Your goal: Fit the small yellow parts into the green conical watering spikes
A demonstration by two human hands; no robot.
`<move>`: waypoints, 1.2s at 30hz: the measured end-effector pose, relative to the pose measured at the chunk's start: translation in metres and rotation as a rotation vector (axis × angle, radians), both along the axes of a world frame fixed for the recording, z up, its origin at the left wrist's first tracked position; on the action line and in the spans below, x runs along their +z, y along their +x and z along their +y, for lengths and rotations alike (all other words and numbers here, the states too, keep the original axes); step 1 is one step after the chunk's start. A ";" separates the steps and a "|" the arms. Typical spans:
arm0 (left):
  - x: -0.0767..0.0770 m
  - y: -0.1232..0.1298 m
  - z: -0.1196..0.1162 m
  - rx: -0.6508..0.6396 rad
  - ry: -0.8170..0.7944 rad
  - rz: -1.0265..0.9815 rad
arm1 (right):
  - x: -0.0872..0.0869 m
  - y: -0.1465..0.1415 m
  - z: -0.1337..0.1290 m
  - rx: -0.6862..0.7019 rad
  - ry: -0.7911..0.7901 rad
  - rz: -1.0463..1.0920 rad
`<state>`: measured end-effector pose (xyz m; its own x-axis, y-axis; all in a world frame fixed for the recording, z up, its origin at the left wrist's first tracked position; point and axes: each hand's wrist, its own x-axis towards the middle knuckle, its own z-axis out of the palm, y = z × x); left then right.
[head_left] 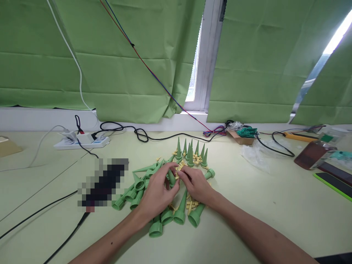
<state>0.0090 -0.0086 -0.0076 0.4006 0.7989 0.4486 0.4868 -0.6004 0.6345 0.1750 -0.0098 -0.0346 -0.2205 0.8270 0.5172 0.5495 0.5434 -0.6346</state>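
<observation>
My left hand (159, 189) is closed around a green plastic cone spike (171, 177), with thumb and fingers on either side of it. Beside it, my right hand (196, 181) pinches a small yellow plastic piece (177, 175) against or near the cone; whether the two touch is hard to make out. Under and around both hands lie many loose green cone spikes (180, 212) with hollow, ribbed wide ends. Several more cones (190, 156) stand upright behind the hands, points up. Small yellow pieces (191, 205) are scattered among the cones.
On the left are a power strip (82, 143) with plugs and a pixelated dark object (106, 183) with a cable. Black cables (165, 138) run along the back. To the right lie a small cardboard box (240, 137), clear plastic wrap (255, 157), a bottle (313, 154) and a green-edged phone (334, 185).
</observation>
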 end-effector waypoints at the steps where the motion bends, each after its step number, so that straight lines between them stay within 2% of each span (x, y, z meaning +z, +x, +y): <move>1: 0.000 0.000 0.000 -0.002 -0.004 0.002 | -0.001 0.000 0.001 -0.010 -0.005 -0.004; 9: 0.000 0.000 0.001 -0.007 0.007 0.007 | 0.002 -0.001 0.000 -0.039 -0.013 0.007; 21: 0.001 0.001 0.001 0.010 0.000 0.004 | 0.004 -0.001 -0.004 0.052 0.053 0.040; 36: -0.001 0.000 -0.001 -0.013 -0.006 0.009 | 0.000 -0.001 0.001 -0.020 0.001 0.019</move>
